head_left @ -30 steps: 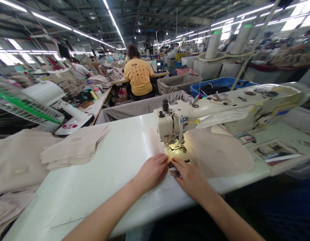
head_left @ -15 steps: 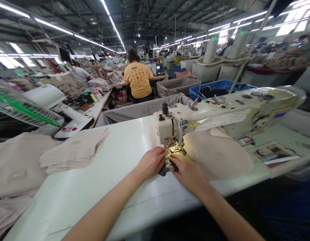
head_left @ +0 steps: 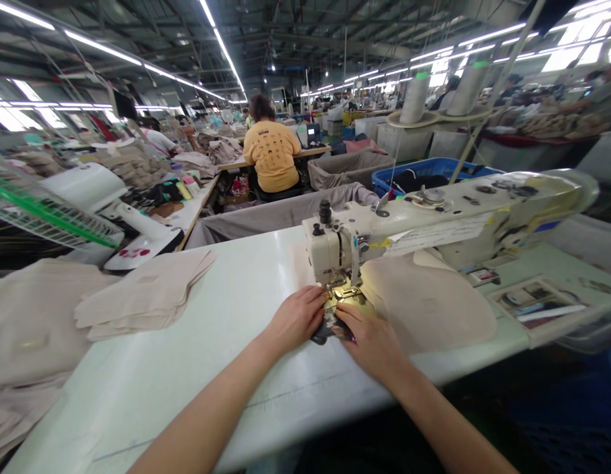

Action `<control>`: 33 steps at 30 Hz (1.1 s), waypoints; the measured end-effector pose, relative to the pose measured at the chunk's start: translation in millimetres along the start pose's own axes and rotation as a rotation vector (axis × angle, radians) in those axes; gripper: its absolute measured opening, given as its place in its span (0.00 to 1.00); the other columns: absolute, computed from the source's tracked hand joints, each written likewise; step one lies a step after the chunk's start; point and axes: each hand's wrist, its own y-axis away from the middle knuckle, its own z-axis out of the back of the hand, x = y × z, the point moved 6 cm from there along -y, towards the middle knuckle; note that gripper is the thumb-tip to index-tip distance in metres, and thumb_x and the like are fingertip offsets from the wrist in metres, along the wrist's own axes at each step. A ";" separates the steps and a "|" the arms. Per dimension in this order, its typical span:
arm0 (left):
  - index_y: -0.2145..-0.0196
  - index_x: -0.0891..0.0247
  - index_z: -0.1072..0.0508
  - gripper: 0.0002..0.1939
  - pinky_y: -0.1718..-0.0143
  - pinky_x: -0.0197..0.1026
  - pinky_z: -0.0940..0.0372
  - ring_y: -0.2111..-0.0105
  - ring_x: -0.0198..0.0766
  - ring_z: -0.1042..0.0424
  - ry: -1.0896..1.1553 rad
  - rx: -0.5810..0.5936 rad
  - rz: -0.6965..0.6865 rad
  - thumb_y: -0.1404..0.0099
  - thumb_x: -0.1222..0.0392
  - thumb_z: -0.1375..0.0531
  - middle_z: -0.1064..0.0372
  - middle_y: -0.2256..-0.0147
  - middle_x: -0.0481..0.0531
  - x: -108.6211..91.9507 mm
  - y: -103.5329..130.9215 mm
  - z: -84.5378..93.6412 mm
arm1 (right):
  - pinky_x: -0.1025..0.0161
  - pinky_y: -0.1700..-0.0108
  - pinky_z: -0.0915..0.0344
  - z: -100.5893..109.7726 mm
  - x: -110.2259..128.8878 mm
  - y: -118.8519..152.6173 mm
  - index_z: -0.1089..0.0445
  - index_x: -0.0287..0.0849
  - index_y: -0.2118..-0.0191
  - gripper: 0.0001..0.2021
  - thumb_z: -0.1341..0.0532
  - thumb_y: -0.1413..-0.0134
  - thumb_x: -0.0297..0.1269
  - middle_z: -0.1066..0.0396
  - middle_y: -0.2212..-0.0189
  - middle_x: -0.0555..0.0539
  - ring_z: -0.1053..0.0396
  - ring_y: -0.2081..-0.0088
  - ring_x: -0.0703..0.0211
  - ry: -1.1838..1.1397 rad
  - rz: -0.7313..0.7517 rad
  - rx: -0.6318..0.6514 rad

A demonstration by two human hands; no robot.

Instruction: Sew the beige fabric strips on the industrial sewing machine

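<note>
At the needle end of a cream sewing machine [head_left: 330,253], my two hands work close together below the presser foot. My left hand [head_left: 298,315] has its fingers together, tips at the left edge of the lit metal plate [head_left: 345,293]. My right hand [head_left: 372,337] has bent fingers and reaches the same spot from the right. Between them shows a small dark mottled piece [head_left: 329,327]; whether it is cloth or a machine part I cannot tell. What the fingertips pinch is hidden. A stack of beige fabric panels [head_left: 428,306] lies right of my right hand.
More beige panels [head_left: 145,293] are piled on the left of the pale table [head_left: 226,368]. Behind them stands a white fan [head_left: 137,224]. A tool tray [head_left: 537,303] lies at right; thread cones [head_left: 415,102] rise behind. A person in a yellow shirt [head_left: 272,155] sits ahead, facing away.
Both hands stay almost in place at the machine. The whole view has shifted very slightly; nothing has visibly been taken or let go.
</note>
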 end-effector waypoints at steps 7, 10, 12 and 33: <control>0.44 0.63 0.30 0.17 0.39 0.55 0.35 0.41 0.48 0.33 0.016 -0.010 0.043 0.29 0.62 0.46 0.32 0.43 0.61 4.9 2.4 -1.1 | 0.55 0.52 0.26 1.4 1.4 0.4 0.30 0.41 0.43 0.18 0.42 0.37 0.33 0.30 0.40 0.43 0.24 0.51 0.49 0.011 -0.010 0.007; 0.44 0.63 0.30 0.17 0.39 0.55 0.34 0.41 0.49 0.34 0.017 -0.007 0.038 0.28 0.61 0.46 0.32 0.43 0.61 6.5 2.6 -2.3 | 0.55 0.52 0.26 3.1 2.2 0.0 0.30 0.42 0.43 0.18 0.42 0.37 0.33 0.31 0.40 0.43 0.24 0.51 0.49 0.017 -0.018 0.020; 0.43 0.62 0.31 0.17 0.40 0.55 0.34 0.41 0.49 0.34 0.011 -0.008 0.028 0.28 0.61 0.46 0.32 0.43 0.61 6.7 2.8 -2.2 | 0.56 0.53 0.25 3.5 2.4 -0.1 0.30 0.42 0.43 0.18 0.42 0.37 0.32 0.31 0.40 0.43 0.24 0.52 0.49 0.022 -0.023 0.027; 0.40 0.64 0.36 0.20 0.40 0.56 0.35 0.41 0.51 0.35 -0.098 0.067 0.063 0.27 0.57 0.47 0.34 0.43 0.62 6.2 0.3 0.3 | 0.57 0.51 0.27 2.0 2.2 -0.7 0.28 0.43 0.45 0.19 0.41 0.41 0.30 0.29 0.41 0.43 0.24 0.51 0.50 -0.037 -0.026 -0.035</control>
